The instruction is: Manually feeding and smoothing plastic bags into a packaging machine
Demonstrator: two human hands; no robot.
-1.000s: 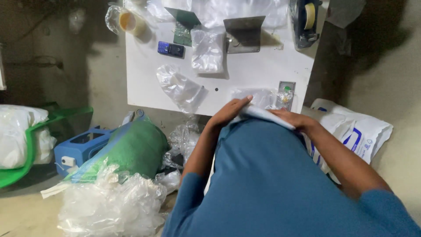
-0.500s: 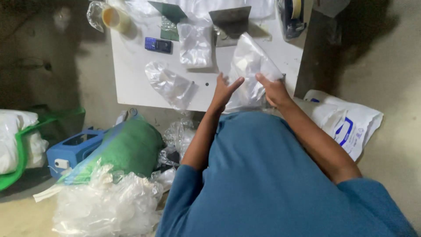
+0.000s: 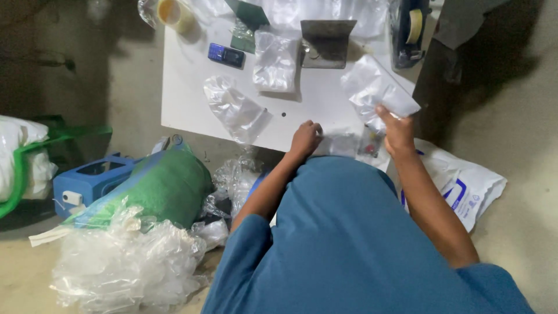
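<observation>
Half a second ago both hands held the clear bag together in front of the body; now the left hand (image 3: pixel 304 138) has dropped to the near edge of the white board (image 3: pixel 186 93), while the right hand (image 3: pixel 397 129) has carried the bag (image 3: pixel 376 90) up and out to the right. The right hand pinches the bag's lower corner between thumb and fingers. The left hand is loosely curled, fingertips on a small clear packet (image 3: pixel 340 142) at the board's edge; whether it grips the packet cannot be told. The bag hangs over the board's right side, below a tape dispenser (image 3: pixel 410 29). Its long axis runs diagonally, from upper left down to lower right. A firm corner pinch should keep the limp film from folding.
</observation>
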